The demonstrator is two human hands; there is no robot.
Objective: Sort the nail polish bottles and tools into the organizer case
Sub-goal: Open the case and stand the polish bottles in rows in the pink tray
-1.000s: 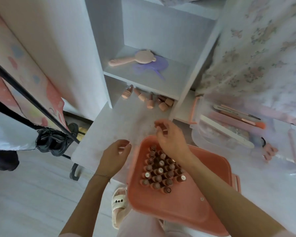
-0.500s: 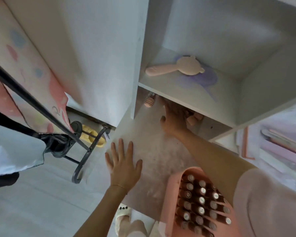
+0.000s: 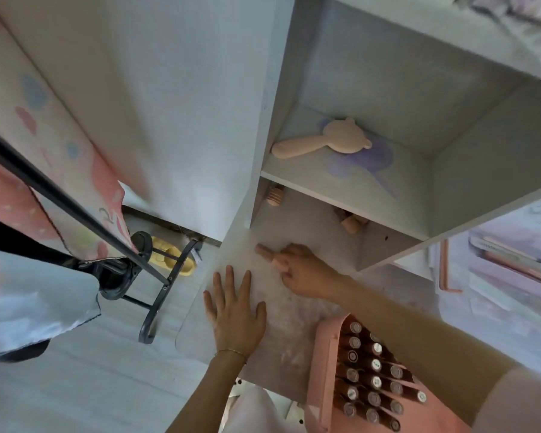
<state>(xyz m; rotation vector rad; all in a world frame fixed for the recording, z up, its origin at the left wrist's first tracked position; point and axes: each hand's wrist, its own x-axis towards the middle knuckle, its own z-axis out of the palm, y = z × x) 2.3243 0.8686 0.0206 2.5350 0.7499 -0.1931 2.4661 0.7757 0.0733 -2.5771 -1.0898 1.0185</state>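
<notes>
The left hand [image 3: 234, 310] lies flat on the pale marbled desk top [image 3: 297, 307], fingers straight and spread, near the desk's rounded left edge. The right hand [image 3: 306, 276] curls around a small pink nail polish bottle [image 3: 270, 257] just above bare desk, between the white shelf [image 3: 341, 185] and the pink plastic organizer case [image 3: 324, 370]

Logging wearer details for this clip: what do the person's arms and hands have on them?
The left hand is bare, with a thin gold chain bracelet at the wrist. The right hand and forearm are bare; a pale pink short sleeve covers the upper arm. No gloves or rings visible.
</notes>
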